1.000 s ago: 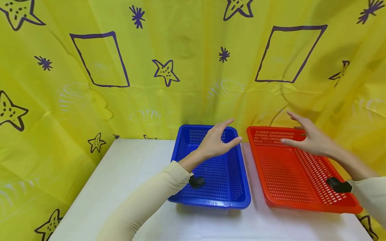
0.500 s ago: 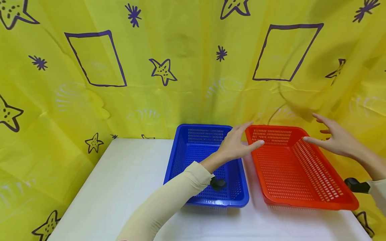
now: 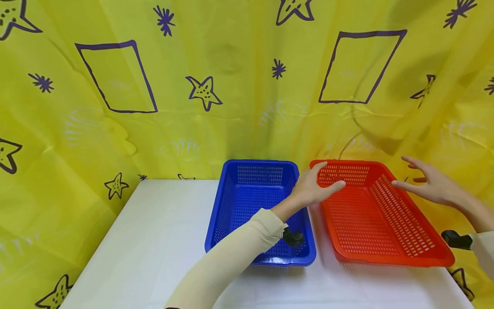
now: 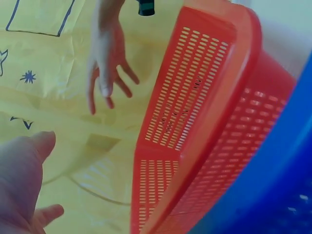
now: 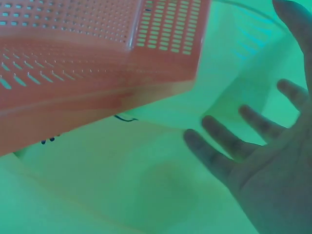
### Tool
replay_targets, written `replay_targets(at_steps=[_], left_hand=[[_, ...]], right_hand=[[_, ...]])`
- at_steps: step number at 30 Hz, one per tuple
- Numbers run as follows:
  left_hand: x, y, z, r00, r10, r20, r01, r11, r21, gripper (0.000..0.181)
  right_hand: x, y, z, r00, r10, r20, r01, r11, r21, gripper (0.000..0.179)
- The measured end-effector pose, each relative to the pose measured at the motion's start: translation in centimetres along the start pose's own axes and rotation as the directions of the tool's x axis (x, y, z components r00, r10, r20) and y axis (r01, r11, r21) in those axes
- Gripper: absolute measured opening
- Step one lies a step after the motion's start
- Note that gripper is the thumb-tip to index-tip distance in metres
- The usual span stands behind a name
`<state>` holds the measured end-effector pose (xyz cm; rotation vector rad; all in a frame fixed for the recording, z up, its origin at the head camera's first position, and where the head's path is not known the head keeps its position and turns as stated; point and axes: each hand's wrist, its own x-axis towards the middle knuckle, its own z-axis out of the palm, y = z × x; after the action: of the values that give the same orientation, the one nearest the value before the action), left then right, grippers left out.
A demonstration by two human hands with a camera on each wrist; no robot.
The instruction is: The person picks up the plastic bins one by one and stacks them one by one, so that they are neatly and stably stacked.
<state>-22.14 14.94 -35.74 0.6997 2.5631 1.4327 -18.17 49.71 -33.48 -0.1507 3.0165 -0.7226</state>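
Observation:
Two perforated plastic baskets stand side by side on a white table. My left hand [image 3: 312, 187] hovers over the gap between the blue basket [image 3: 259, 259] and the red basket [image 3: 386, 257], thumb and fingers spread, holding nothing. Beyond the red basket's right side is my right hand [image 3: 430, 182], fingers apart and nothing in it. The left wrist view has the red basket [image 4: 214, 146] between the two hands and the blue rim at the lower right. In the right wrist view, spread fingers [image 5: 219, 141] stand apart from the red basket's [image 5: 161, 83] edge.
A yellow curtain [image 3: 239, 128] with starfish and rectangle drawings hangs behind and at both sides. White table surface [image 3: 162, 231] extends left of the blue basket. A black wrist camera [image 3: 455, 239] shows at the right sleeve.
My left hand has moved right, from over the blue basket to the red basket's left rim. My right hand has shifted right, from over the red basket to past its right side.

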Motion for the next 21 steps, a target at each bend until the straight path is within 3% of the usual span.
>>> replay_targets(at_steps=[5,8,11,16,21], left_hand=[[0.5,0.2,0.4,0.989,-0.147,0.022,0.149,0.984,-0.096,0.079],[0.8,0.3,0.6,0.970,-0.240,0.050,0.244,0.963,-0.118,0.078],[0.8,0.4,0.7,0.945,-0.310,0.105,0.323,0.934,-0.151,0.079],[0.7,0.2,1.0,0.917,-0.345,0.201,0.389,0.886,-0.251,0.081],[0.7,-0.1,1.4,0.910,-0.329,0.251,0.401,0.849,-0.344,0.081]], right_hand=[[-0.2,0.9,-0.4,0.992,0.002,0.124,-0.008,0.999,0.049,0.087],[-0.1,1.4,-0.5,0.975,0.032,0.222,-0.059,0.991,0.116,0.087],[-0.1,1.8,-0.6,0.943,0.081,0.322,-0.136,0.979,0.152,0.089],[-0.3,2.9,-0.4,0.893,0.119,0.433,-0.217,0.959,0.184,0.091],[-0.5,3.9,0.0,0.880,0.097,0.465,-0.245,0.931,0.269,0.085]])
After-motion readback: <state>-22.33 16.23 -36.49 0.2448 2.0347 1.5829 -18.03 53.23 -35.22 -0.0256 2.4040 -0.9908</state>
